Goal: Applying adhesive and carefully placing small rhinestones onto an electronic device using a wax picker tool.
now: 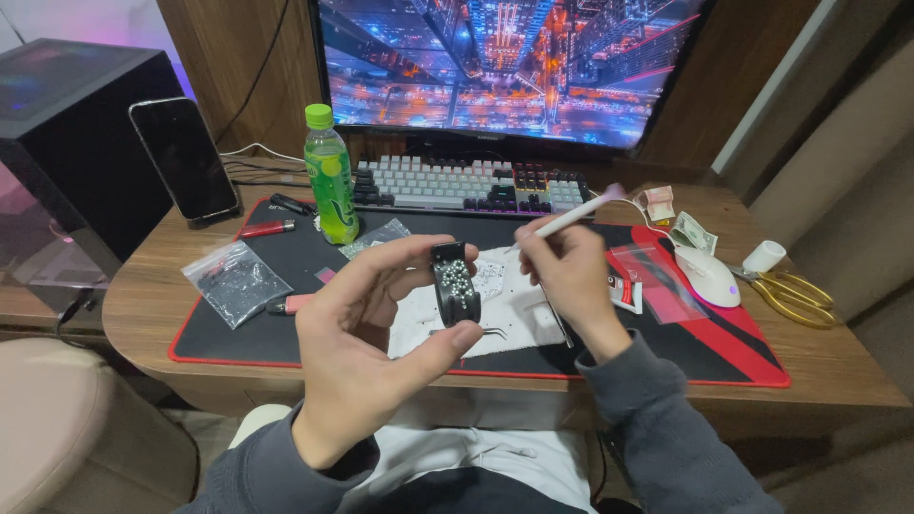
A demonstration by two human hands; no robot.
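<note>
My left hand [367, 333] holds a small black oblong case [455, 282] upright between thumb and fingers; its face is partly covered with small silver beads. My right hand [569, 276] grips a thin white pen-like stick [571, 216] that slants up to the right, its lower tip close to the case. Under both hands lies a white cloth [514, 319] on a black and red desk mat [286, 333]. A pair of tweezers [481, 332] rests on the cloth.
A green bottle [330, 176], two bags of beads [233, 279], a red lighter [265, 228], a keyboard [466, 186], a monitor [505, 62], a propped phone [183, 157], a white mouse [709, 276], a glue tube [624, 290], gold scissors [795, 293] and banknotes [693, 231] surround the mat.
</note>
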